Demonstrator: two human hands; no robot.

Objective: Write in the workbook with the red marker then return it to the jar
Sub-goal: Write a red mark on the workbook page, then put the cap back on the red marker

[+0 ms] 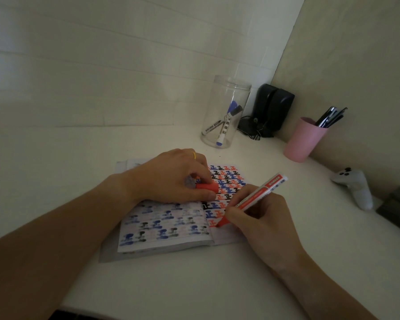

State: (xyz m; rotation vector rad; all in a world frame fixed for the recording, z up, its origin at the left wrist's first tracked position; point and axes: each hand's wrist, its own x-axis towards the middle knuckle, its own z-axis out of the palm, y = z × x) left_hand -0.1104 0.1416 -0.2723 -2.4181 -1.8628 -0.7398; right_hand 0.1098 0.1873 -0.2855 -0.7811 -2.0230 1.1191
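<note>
Red marker: uncapped, tip touching the lower part of the workbook's right-hand page, at about 6 o'clock from the jar. Left to right: the left hand rests on the open workbook, thumb and fingers pinched closed around the red cap; the right hand holds the marker in a closed writing grip, fingers wrapped near the nib. The marker's long axis runs from 7 o'clock, nib down on the paper, to 1 o'clock, the barrel's tail raised and pointing toward the pink cup. Progress, as judged: writing is under way, most of the page's rows already filled with characters; recapping and returning the marker to the clear jar, which holds two other markers, remain.
</note>
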